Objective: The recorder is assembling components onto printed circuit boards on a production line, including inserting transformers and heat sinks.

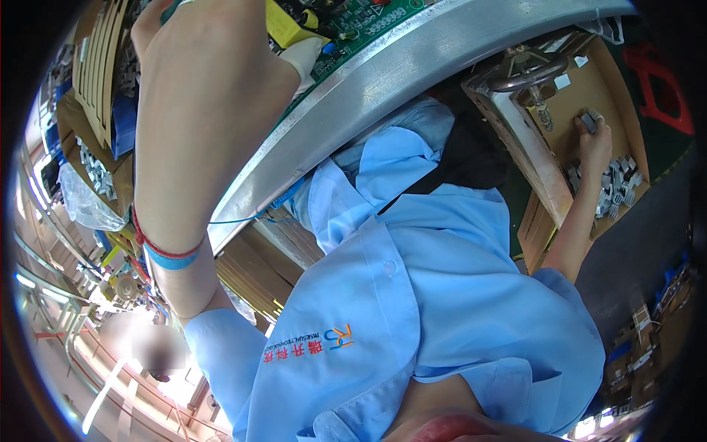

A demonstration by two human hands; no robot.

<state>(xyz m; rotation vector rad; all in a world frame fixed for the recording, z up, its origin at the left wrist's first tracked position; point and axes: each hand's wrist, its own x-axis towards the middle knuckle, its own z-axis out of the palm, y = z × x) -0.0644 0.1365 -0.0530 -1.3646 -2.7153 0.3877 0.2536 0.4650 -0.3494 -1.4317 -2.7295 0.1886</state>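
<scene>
My left hand [213,81] reaches over the bench edge at the top, back of the hand up. Its thumb wears a white finger cot and lies against a green circuit board [375,31]. The other fingers are mostly hidden or cut off by the frame. A yellow block-shaped component [289,26] stands on the board beside the thumb. Over at the right, my right hand [595,147] is inside a cardboard box [615,88], closed on a small grey metal part [588,122]. Several similar finned grey metal pieces [615,191] lie heaped just below that hand.
A curved metal bench rim [412,74] runs between my body and the board. A round metal handwheel [532,70] sits beside the box. Far left are stacked cardboard dividers [92,70], a clear plastic bag [85,199] and a box of grey pieces. A red frame [657,85] stands far right.
</scene>
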